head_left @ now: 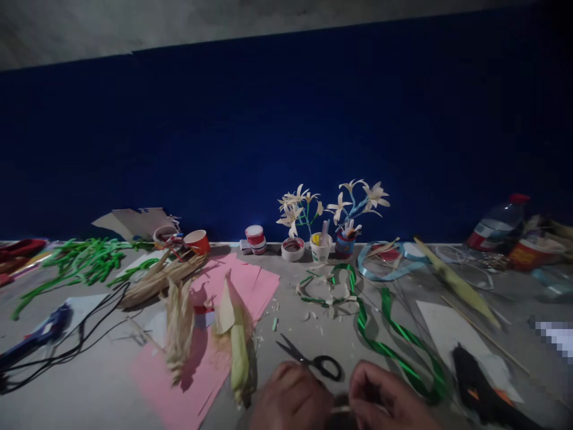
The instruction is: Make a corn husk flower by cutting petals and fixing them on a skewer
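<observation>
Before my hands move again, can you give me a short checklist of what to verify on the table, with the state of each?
1. Left hand and right hand close together at the bottom edge: ok.
2. What the hands hold: cannot tell, the small piece between them is dark and cut off.
3. Scissors lie just beyond the hands, blades a little open, untouched: ok.
4. Green ribbon runs loose close beside the right hand: not ok, it may snag.
5. Glue gun lies to the right, apart from the hands: ok.
6. Corn cob lies on the pink paper, left of the hands: ok.

Both hands, left hand [290, 399] and right hand [388, 397], are bare, no sleeves showing.
</observation>
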